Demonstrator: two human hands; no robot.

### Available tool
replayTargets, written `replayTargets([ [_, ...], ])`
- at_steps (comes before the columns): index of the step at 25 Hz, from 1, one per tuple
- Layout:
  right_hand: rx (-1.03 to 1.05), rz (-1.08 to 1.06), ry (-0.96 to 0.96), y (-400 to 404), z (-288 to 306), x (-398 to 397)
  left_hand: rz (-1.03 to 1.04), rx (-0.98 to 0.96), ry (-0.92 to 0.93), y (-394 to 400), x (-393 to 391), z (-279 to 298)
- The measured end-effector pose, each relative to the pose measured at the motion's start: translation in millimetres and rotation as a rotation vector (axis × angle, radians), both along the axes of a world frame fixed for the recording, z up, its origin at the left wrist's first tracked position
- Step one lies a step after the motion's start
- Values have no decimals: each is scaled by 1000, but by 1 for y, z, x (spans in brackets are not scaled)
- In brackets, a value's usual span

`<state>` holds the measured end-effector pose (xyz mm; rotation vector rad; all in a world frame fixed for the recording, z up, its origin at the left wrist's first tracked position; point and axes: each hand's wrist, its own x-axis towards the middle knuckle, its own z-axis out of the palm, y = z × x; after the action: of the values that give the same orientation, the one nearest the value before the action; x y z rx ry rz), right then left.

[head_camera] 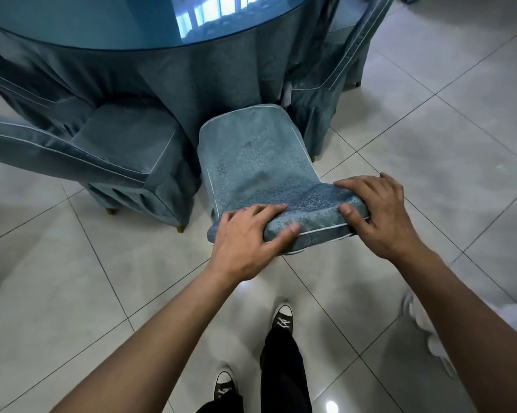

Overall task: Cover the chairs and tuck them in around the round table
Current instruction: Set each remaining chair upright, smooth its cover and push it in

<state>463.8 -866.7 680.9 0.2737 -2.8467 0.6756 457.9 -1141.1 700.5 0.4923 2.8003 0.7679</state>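
Observation:
A chair in a blue patterned cover [251, 162] stands in front of me, its seat facing the round table [126, 28]. My left hand [248, 236] grips the left part of the backrest top, fingers over the fabric and thumb on the near side. My right hand [376, 213] grips the right end of the same backrest top. The table has a glass top and a long blue cloth hanging to the floor. The chair's front edge sits close to the hanging cloth.
A covered chair [111, 150] stands at the table to the left, another covered chair [337, 70] to the right. Pale floor tiles [430, 129] spread all around. My two feet in dark sneakers [282, 318] stand behind the chair.

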Motion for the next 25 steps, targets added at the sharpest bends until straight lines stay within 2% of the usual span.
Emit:
replayTargets([
  [4, 18, 54, -34, -1, 10, -49, 225, 18, -16, 2, -50, 7],
  [10, 82, 138, -58, -2, 21, -117, 252, -34, 54, -3, -109, 10],
  [18, 95, 97, -7, -11, 23, -154, 320, -44, 85, 1, -139, 13],
  [21, 112, 125, 35, -10, 18, -154, 332, -107, 220, 14, -135, 12],
  [25, 139, 140, 247, -12, 5, -151, 260, -134, 386, 33, -131, 7],
])
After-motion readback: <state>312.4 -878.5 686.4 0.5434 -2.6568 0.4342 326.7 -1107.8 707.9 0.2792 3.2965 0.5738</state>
